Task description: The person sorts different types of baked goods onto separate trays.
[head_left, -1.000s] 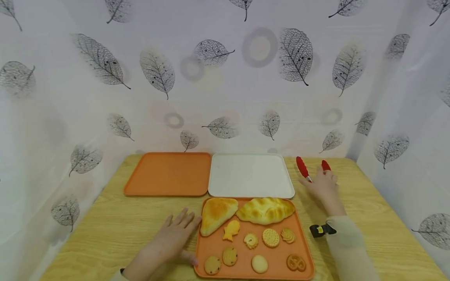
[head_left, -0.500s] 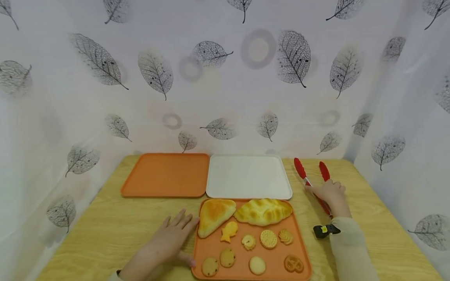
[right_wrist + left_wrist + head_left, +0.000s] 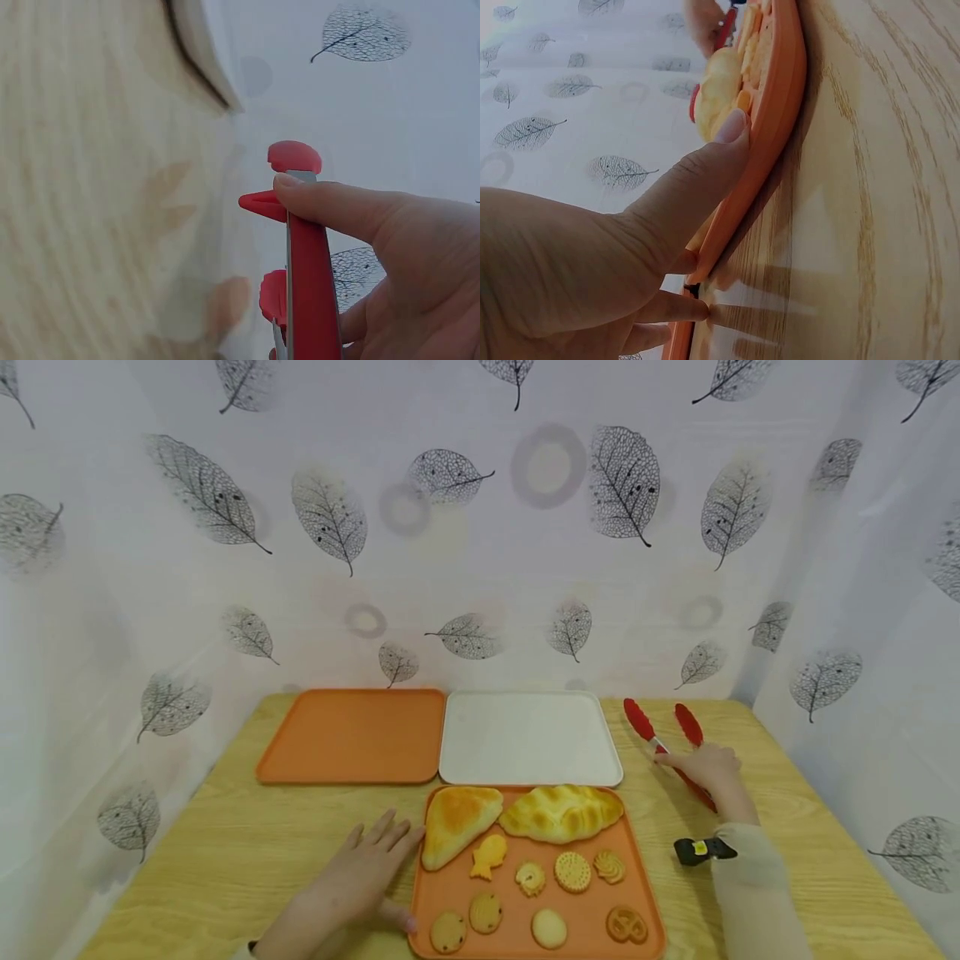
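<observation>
My right hand [image 3: 712, 772] grips a pair of red tongs [image 3: 311, 292] by its arms, to the right of the white tray. The tongs' red tips point toward the back wall and stand spread apart. In the right wrist view the thumb lies across one red arm and the fingers are partly hidden behind it. My left hand [image 3: 356, 872] rests spread beside the front orange tray [image 3: 585, 906], its thumb at the rim. On that tray lie a triangular bread [image 3: 461, 822], a braided loaf [image 3: 562, 814], a fish-shaped cracker [image 3: 489, 857], a pretzel [image 3: 626, 925] and several round biscuits.
Behind the front tray, a white tray [image 3: 528, 739] and a second orange tray [image 3: 352, 735] lie side by side. All stand on a wooden table [image 3: 202, 877], with a leaf-patterned curtain [image 3: 480, 552] close behind and at both sides.
My right hand has drawn back and slightly right along the tongs, whose arms show more now. My left hand has stayed at the tray's edge. The head view has shifted a little.
</observation>
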Tool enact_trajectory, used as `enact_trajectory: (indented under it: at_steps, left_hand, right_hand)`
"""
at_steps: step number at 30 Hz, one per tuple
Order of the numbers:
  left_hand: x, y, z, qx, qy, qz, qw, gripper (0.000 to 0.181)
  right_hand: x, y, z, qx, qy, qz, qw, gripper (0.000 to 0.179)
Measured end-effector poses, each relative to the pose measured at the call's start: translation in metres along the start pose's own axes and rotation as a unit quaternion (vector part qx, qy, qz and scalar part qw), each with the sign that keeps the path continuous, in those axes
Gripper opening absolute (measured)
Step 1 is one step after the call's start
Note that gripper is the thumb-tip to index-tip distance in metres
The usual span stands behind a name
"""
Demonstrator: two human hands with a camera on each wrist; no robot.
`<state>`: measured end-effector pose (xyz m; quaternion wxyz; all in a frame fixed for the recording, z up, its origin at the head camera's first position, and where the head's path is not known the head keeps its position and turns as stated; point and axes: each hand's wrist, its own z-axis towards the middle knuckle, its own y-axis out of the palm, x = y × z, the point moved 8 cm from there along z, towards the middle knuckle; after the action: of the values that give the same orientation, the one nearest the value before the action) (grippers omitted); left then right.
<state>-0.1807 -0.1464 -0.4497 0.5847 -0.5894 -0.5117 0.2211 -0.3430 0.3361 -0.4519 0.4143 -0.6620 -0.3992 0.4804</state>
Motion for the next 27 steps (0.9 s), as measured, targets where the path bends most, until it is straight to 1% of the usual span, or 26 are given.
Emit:
enact_trajectory:
  at_steps: [2, 4, 6, 8, 10, 12, 15, 19, 24, 27]
  left_hand:
    - [0.000, 0.001, 0.000, 0.001, 0.002, -0.002, 1.0000, 0.122]
    - [0.001, 0.001, 0.000, 0.003, 0.003, -0.003, 1.0000, 0.121]
    - [0.000, 0.003, -0.001, 0.002, 0.003, -0.002, 1.0000, 0.122]
    - [0.000, 0.004, -0.001, 0.000, 0.002, 0.001, 1.0000, 0.122]
    - [-0.001, 0.006, -0.001, -0.002, 0.000, 0.003, 1.0000, 0.123]
    - [-0.001, 0.006, -0.001, 0.000, 0.000, 0.011, 0.9999, 0.124]
    - [0.001, 0.003, -0.001, 0.012, 0.004, 0.018, 0.9998, 0.125]
    - [0.003, -0.001, -0.002, 0.023, 0.010, 0.022, 0.9994, 0.124]
    - [0.002, -0.002, -0.001, 0.021, 0.007, 0.023, 0.9995, 0.123]
    - [0.001, -0.003, 0.000, 0.018, 0.003, 0.023, 0.9996, 0.123]
  right_hand:
    - [-0.001, -0.008, -0.002, 0.014, -0.011, -0.009, 0.9998, 0.103]
    - [-0.003, -0.015, -0.005, 0.030, -0.025, 0.000, 0.9992, 0.097]
    - [-0.007, -0.022, -0.008, 0.041, -0.047, 0.014, 0.9979, 0.090]
    - [-0.011, -0.027, -0.012, 0.047, -0.072, 0.031, 0.9958, 0.087]
    - [-0.016, -0.032, -0.017, 0.043, -0.099, 0.053, 0.9927, 0.089]
    - [-0.022, -0.039, -0.023, 0.039, -0.133, 0.071, 0.9877, 0.097]
    - [-0.033, -0.050, -0.033, 0.035, -0.188, 0.106, 0.9758, 0.099]
    - [-0.045, -0.063, -0.048, 0.030, -0.253, 0.123, 0.9591, 0.099]
    - [-0.054, -0.071, -0.062, 0.012, -0.294, 0.109, 0.9496, 0.102]
    - [-0.062, -0.072, -0.069, 0.004, -0.311, 0.080, 0.9471, 0.101]
